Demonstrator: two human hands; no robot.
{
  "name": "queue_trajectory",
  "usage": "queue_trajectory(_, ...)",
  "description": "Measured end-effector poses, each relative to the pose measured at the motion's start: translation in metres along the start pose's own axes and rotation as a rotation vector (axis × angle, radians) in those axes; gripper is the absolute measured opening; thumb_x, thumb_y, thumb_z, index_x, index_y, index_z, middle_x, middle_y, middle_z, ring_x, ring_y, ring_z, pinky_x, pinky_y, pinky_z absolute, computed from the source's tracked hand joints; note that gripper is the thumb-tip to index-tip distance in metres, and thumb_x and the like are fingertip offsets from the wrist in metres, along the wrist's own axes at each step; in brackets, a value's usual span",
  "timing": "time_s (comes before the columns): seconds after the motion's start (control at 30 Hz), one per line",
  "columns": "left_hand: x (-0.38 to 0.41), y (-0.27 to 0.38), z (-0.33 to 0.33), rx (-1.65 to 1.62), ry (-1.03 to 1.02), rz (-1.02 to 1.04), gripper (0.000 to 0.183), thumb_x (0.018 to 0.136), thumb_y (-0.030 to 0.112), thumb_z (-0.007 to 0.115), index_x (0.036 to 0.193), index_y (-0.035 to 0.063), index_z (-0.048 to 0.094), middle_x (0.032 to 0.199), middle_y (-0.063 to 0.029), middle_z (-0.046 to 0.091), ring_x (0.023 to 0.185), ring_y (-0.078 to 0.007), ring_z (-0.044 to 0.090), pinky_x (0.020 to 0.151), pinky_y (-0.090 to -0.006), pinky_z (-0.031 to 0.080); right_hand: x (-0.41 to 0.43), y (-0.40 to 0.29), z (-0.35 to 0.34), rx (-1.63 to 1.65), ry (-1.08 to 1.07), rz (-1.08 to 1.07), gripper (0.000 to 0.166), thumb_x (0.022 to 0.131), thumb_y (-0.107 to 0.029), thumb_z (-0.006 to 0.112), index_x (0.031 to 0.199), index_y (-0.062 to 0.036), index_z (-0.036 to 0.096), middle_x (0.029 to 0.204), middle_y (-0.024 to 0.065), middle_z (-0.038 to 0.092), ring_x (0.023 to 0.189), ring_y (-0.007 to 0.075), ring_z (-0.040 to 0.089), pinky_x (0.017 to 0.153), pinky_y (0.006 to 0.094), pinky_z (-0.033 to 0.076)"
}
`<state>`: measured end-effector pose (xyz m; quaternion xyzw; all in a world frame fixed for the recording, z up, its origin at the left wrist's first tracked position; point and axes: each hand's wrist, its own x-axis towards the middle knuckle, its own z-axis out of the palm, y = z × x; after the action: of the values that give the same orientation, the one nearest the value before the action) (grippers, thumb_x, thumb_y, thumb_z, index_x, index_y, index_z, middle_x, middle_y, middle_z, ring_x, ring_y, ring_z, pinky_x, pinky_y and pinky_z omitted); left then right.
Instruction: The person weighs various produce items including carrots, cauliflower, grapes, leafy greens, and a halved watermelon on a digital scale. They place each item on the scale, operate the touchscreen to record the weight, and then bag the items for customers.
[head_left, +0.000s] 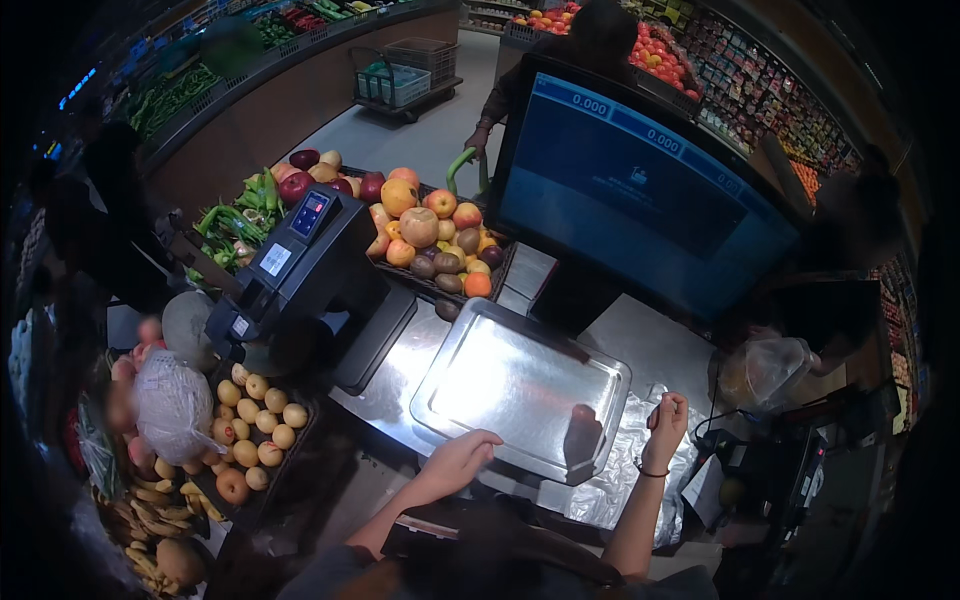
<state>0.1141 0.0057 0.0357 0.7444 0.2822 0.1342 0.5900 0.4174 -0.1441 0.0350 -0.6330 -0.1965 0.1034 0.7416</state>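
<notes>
A shiny metal tray (525, 394) lies in front of me on the steel counter. My left hand (466, 456) is over or beside its near edge, fingers loosely bent, with nothing visible in it. Beyond the tray's right side is my right hand (667, 427), raised with curled fingers and a dark band (651, 471) at the wrist. A small dark patch shows by its fingertips; I cannot tell whether it is an object or shadow. Beneath that hand spreads a sheet or stack of clear plastic bags (637, 480). A dark shadow falls across the tray's right part.
A large monitor (637, 187) stands behind the tray. Left of it are a black label-printing scale (300, 262) and a basket of mixed fruit (431, 225). Pale round fruit (259, 416) and bananas (154, 514) lie at the left. A person at the right handles a plastic bag (765, 367).
</notes>
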Motion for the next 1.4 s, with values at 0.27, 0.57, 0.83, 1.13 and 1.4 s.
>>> queue_trajectory(0.27, -0.017, -0.023, -0.046, 0.058, -0.146, 0.037, 0.02, 0.089, 0.021, 0.05, 0.101, 0.0072, 0.059, 0.071, -0.0051, 0.059, 0.066, -0.0137, 0.06, 0.061, -0.0254, 0.045, -0.033, -0.005, 0.07, -0.141, -0.092, 0.02, 0.016, 0.09, -0.017, 0.051, 0.078, -0.0093, 0.043, 0.058, -0.003, 0.038, 0.046, 0.0037, 0.034, 0.04, 0.019, 0.027)
queue_trajectory(0.57, -0.028, -0.046, -0.082, -0.004, -0.064, 0.01, 0.017, 0.088, 0.015, 0.051, 0.099, 0.0068, 0.062, 0.074, -0.0052, 0.061, 0.066, -0.0157, 0.059, 0.065, -0.0257, 0.046, -0.046, 0.003, 0.096, -0.222, -0.163, -0.166, 0.019, 0.089, -0.014, 0.052, 0.075, -0.0014, 0.052, 0.075, 0.0039, 0.049, 0.054, 0.0078, 0.044, 0.05, 0.0199, 0.037)
queue_trajectory(0.83, -0.029, -0.055, -0.077, 0.164, 0.043, 0.247, 0.018, 0.087, 0.022, 0.051, 0.093, 0.0069, 0.058, 0.067, -0.006, 0.057, 0.077, -0.0226, 0.057, 0.066, -0.032, 0.043, -0.044, 0.0, 0.102, -0.232, -0.167, -0.282, 0.02, 0.091, -0.019, 0.048, 0.082, -0.0013, 0.053, 0.092, 0.0053, 0.048, 0.065, 0.0076, 0.046, 0.057, 0.0201, 0.038)
queue_trajectory(1.13, -0.018, -0.011, -0.026, 0.084, 0.09, 0.424, 0.012, 0.084, 0.016, 0.056, 0.09, 0.0065, 0.057, 0.087, -0.0049, 0.059, 0.088, -0.0239, 0.053, 0.079, -0.0326, 0.039, -0.027, -0.014, 0.071, -0.259, -0.078, -0.414, 0.006, 0.088, -0.009, 0.051, 0.089, -0.0031, 0.05, 0.104, 0.0055, 0.046, 0.069, 0.0083, 0.045, 0.066, 0.0213, 0.039)
queue_trajectory(1.4, -0.009, -0.017, 0.014, 0.117, 0.014, 0.396, 0.017, 0.09, 0.021, 0.046, 0.087, 0.008, 0.057, 0.076, -0.0071, 0.057, 0.08, -0.0238, 0.055, 0.076, -0.0334, 0.041, -0.031, -0.03, 0.05, -0.148, 0.102, -0.301, 0.011, 0.089, -0.012, 0.048, 0.082, -0.004, 0.047, 0.092, 0.0059, 0.047, 0.069, 0.0083, 0.044, 0.066, 0.0207, 0.037)
